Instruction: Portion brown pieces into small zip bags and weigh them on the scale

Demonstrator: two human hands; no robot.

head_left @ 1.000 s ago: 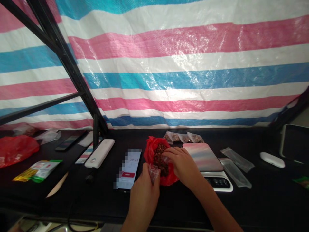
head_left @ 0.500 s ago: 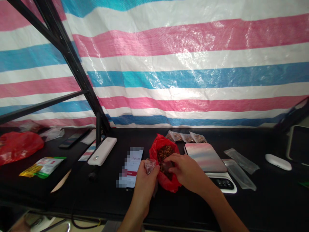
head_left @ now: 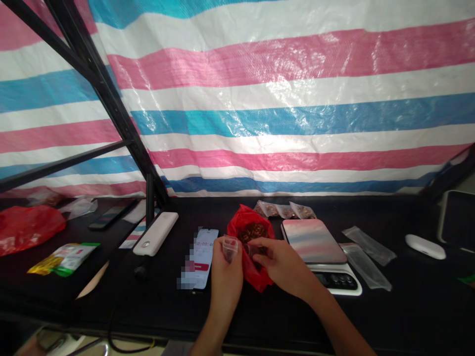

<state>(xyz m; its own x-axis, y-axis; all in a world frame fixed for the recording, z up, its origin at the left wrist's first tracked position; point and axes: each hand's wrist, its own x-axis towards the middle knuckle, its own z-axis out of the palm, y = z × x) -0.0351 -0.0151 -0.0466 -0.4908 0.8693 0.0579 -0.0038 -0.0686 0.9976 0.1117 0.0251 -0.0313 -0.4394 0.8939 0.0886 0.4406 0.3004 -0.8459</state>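
Observation:
A red plastic bag stands on the black table with its mouth wide, full of small brown dried pieces. Beside its left rim my left hand is closed around a small clear plastic bag, whose mouth points up. Over the red bag's right side reaches my right hand, its thumb and fingers pinched close together. What they hold, perhaps some of the brown pieces, is too small and shadowed to name. Just right of that hand sits a kitchen scale with a shiny plate and nothing on it.
Several filled clear packets lie behind the scale. To its right are flat clear bags and a white case. A phone showing a timer and a white power bank are on the left, near a black post.
My left hand has turned more upright and lifted the clear bag slightly. The right hand has drawn left, closer to it. The whole view has shifted a little.

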